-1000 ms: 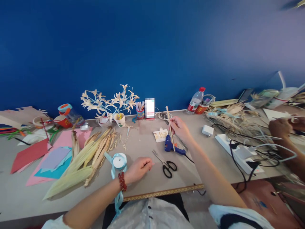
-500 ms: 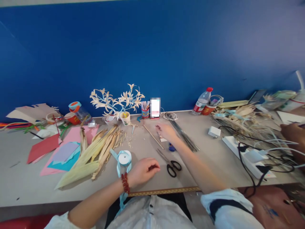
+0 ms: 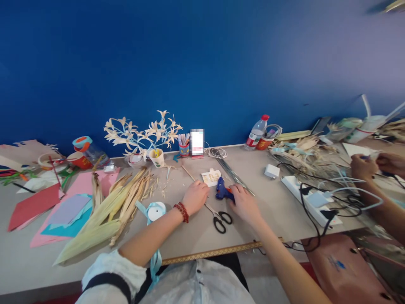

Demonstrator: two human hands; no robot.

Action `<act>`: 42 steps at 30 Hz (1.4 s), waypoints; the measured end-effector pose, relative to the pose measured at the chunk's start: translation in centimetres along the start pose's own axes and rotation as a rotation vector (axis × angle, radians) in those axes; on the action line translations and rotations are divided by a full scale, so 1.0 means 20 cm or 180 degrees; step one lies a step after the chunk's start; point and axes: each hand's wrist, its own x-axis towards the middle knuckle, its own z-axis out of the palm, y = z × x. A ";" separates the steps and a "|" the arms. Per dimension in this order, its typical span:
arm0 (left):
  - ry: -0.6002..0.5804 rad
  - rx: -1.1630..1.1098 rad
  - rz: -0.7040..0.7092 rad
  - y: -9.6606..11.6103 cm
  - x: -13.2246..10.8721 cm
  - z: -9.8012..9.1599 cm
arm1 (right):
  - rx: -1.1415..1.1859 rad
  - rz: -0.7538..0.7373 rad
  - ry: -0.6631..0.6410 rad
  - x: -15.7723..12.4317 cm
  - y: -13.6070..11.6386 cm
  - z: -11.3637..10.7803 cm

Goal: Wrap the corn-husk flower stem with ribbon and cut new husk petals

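Both Hands Come Forward at the Craft Table

My right hand, which half a second ago reached over the white card, now rests at the near end of the blue glue gun. My left hand has moved up from beside the ribbon roll to the thin stick, covering its near end. As I judge it, the work has passed from laying the stick down to handling the glue gun.

My right fingers bend over the gun, touching it; whether they are clenched around it, I cannot tell. My left hand is loosely curled, fingers down, and hides whether it grasps the stick. The gun lies on the table just beside the card, beyond the scissors.
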 end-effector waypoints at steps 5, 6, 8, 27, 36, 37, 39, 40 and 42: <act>-0.0065 0.0333 0.0024 0.01 -0.01 0.05 | 0.0120 -0.0077 -0.0019 0.04 0.02 0.03; -0.0077 0.0375 0.0029 0.01 -0.02 0.06 | 0.0155 -0.0079 -0.0013 0.04 0.03 0.04; -0.0093 0.0439 0.0034 0.01 -0.02 0.07 | 0.0228 -0.0082 0.0017 0.04 0.04 0.05; -0.0018 0.0526 -0.0019 0.03 -0.03 0.09 | 0.1844 0.0323 0.0622 0.16 0.27 -0.05; 0.0110 0.0295 -0.0286 -0.02 0.01 0.10 | 0.2307 -0.0046 0.0195 0.06 0.20 -0.01; 0.0143 0.0275 -0.0342 -0.03 0.02 0.11 | 0.2156 -0.0115 0.0174 0.04 0.19 0.00; 0.0201 0.0251 -0.0437 -0.04 0.03 0.11 | 0.1793 -0.0201 0.0131 0.02 0.18 0.03; 0.0217 0.0248 -0.0466 -0.04 0.04 0.11 | 0.1632 -0.0209 0.0104 0.01 0.17 0.03; 0.0218 0.0259 -0.0479 -0.05 0.06 0.11 | 0.1420 -0.0186 0.0038 -0.01 0.17 0.03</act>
